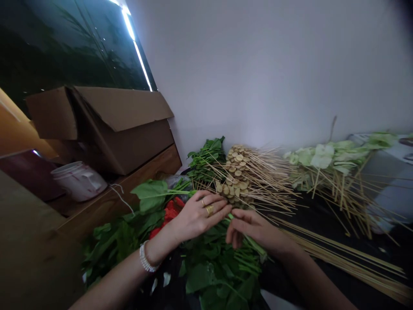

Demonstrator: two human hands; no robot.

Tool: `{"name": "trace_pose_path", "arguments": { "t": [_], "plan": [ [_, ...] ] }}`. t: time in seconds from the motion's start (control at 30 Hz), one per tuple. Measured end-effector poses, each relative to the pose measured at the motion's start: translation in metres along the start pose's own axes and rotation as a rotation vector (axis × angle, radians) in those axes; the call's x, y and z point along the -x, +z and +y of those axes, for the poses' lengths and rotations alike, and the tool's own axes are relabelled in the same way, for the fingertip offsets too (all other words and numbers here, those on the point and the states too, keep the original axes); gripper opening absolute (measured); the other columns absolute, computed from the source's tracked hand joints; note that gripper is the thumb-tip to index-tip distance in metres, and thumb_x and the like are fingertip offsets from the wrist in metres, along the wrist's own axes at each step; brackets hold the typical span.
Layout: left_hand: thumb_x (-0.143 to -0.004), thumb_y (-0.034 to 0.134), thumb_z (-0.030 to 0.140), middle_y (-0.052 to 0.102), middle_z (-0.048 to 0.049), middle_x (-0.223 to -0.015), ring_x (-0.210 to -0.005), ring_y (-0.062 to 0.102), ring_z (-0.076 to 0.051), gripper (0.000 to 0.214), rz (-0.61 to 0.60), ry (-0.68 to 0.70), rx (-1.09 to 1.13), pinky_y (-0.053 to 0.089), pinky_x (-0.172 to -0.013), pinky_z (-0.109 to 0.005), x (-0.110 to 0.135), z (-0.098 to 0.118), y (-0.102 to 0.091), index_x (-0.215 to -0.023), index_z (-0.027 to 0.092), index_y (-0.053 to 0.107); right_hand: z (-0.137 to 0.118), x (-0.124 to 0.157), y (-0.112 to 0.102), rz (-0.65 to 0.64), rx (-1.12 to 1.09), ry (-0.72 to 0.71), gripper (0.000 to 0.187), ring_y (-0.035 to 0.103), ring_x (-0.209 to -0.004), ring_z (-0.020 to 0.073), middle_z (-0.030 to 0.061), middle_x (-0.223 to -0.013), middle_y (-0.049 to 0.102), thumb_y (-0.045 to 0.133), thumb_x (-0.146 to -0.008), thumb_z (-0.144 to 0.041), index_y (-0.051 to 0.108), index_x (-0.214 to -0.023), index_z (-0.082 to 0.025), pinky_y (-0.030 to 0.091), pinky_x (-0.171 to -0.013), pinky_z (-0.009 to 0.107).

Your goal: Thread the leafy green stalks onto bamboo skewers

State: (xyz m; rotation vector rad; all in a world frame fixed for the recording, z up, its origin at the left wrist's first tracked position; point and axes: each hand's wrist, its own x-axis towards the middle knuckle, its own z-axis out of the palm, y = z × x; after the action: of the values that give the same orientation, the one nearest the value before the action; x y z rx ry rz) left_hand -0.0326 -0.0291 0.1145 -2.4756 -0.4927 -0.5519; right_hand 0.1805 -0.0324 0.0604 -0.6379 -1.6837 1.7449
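My left hand (203,215), with rings on its fingers, is closed over the stem of a leafy green (153,194). The broad leaf sticks out to the left, and the cut stem end comes out below my right hand (250,228). With bent fingers, my right hand grips the same stem close to my left fingertips. A pile of leafy greens (219,271) lies beneath both hands, and more greens (119,241) lie to the left. Something red (171,213) shows behind my left wrist. Just beyond my hands are skewers of sliced rounds (238,172), pale and stacked.
Bare bamboo skewers (338,254) lie at the right on black sheeting. Skewered pale green leaves (322,157) are stacked at the back right by the wall. Skewered greens (209,159) sit at the back. Left are an open cardboard box (125,137) and a white tub (79,183).
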Motion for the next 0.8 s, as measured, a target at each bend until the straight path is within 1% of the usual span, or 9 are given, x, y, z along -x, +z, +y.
{"name": "trace_pose_path", "arguments": {
  "t": [0.07,0.13,0.23,0.3,0.4,0.5,0.57,0.67,0.8],
  "plan": [
    [-0.097,0.05,0.016,0.073,-0.0046,-0.117,-0.117,0.06,-0.019,0.031,0.039,-0.011,-0.029,0.041,-0.102,-0.038,0.003,0.002,0.001,-0.126,0.018,0.06,0.002,-0.001,0.002,0.016,-0.041,0.026,0.04,0.056,-0.046,0.0098,-0.0002,-0.065,0.066,0.057,-0.088,-0.057,0.057,-0.085,-0.018,0.042,-0.046,0.021],
    [-0.095,0.054,0.015,0.072,-0.0035,-0.119,-0.121,0.058,-0.02,0.033,0.135,-0.1,-0.069,0.039,-0.106,-0.042,0.01,0.005,0.001,-0.127,0.02,0.059,0.006,-0.004,0.003,0.118,-0.084,0.037,0.041,0.05,-0.039,0.008,-0.0024,-0.061,0.064,0.053,-0.09,-0.059,0.056,-0.091,-0.018,0.033,-0.038,0.019],
    [-0.088,0.063,0.01,0.074,-0.0037,-0.111,-0.113,0.062,-0.022,0.037,0.378,-0.361,-0.1,0.046,-0.099,-0.042,0.022,0.018,0.002,-0.122,0.024,0.063,0.01,-0.007,0.002,0.242,-0.15,0.043,0.042,0.048,-0.036,0.0076,-0.004,-0.057,0.061,0.049,-0.091,-0.058,0.056,-0.099,-0.018,0.028,-0.035,0.017],
    [-0.085,0.066,0.009,0.074,-0.0045,-0.104,-0.104,0.065,-0.021,0.035,0.477,-0.544,-0.041,0.05,-0.091,-0.039,0.03,0.03,0.006,-0.116,0.024,0.066,0.009,-0.008,0.001,0.269,-0.181,0.046,0.042,0.047,-0.036,0.0076,-0.0043,-0.055,0.06,0.049,-0.09,-0.059,0.056,-0.099,-0.018,0.028,-0.035,0.017],
    [-0.088,0.064,0.013,0.073,-0.0044,-0.097,-0.093,0.065,-0.019,0.022,0.454,-0.79,0.167,0.052,-0.083,-0.034,0.038,0.043,0.015,-0.107,0.023,0.069,0.006,-0.008,0.002,0.279,-0.213,0.064,0.043,0.046,-0.035,0.0077,-0.004,-0.053,0.06,0.048,-0.09,-0.06,0.056,-0.096,-0.018,0.027,-0.035,0.017],
    [-0.09,0.063,0.021,0.073,-0.0034,-0.09,-0.086,0.066,-0.018,0.013,0.428,-0.956,0.354,0.052,-0.077,-0.031,0.038,0.045,0.023,-0.099,0.022,0.072,0.005,-0.008,0.004,0.279,-0.216,0.072,0.042,0.045,-0.035,0.0076,-0.0037,-0.052,0.06,0.048,-0.089,-0.059,0.056,-0.095,-0.018,0.027,-0.036,0.017],
    [-0.09,0.064,0.024,0.074,-0.0034,-0.088,-0.082,0.067,-0.018,0.012,0.411,-0.997,0.442,0.052,-0.075,-0.03,0.034,0.043,0.026,-0.096,0.022,0.074,0.005,-0.008,0.006,0.268,-0.208,0.058,0.041,0.045,-0.035,0.0075,-0.0037,-0.052,0.061,0.048,-0.09,-0.058,0.056,-0.095,-0.018,0.027,-0.036,0.017],
    [-0.089,0.064,0.025,0.075,-0.0033,-0.085,-0.078,0.068,-0.017,0.012,0.375,-0.997,0.527,0.052,-0.072,-0.028,0.025,0.041,0.027,-0.092,0.021,0.075,0.005,-0.007,0.007,0.261,-0.188,0.044,0.039,0.045,-0.035,0.0076,-0.0042,-0.051,0.06,0.048,-0.09,-0.056,0.055,-0.094,-0.018,0.028,-0.036,0.017],
    [-0.087,0.067,0.022,0.075,-0.0026,-0.086,-0.077,0.068,-0.015,0.011,0.376,-0.951,0.489,0.052,-0.072,-0.026,0.019,0.041,0.024,-0.094,0.022,0.074,0.005,-0.007,0.008,0.262,-0.171,0.06,0.038,0.045,-0.034,0.0076,-0.0045,-0.05,0.059,0.048,-0.09,-0.055,0.055,-0.093,-0.018,0.028,-0.036,0.017]
  ]
}}
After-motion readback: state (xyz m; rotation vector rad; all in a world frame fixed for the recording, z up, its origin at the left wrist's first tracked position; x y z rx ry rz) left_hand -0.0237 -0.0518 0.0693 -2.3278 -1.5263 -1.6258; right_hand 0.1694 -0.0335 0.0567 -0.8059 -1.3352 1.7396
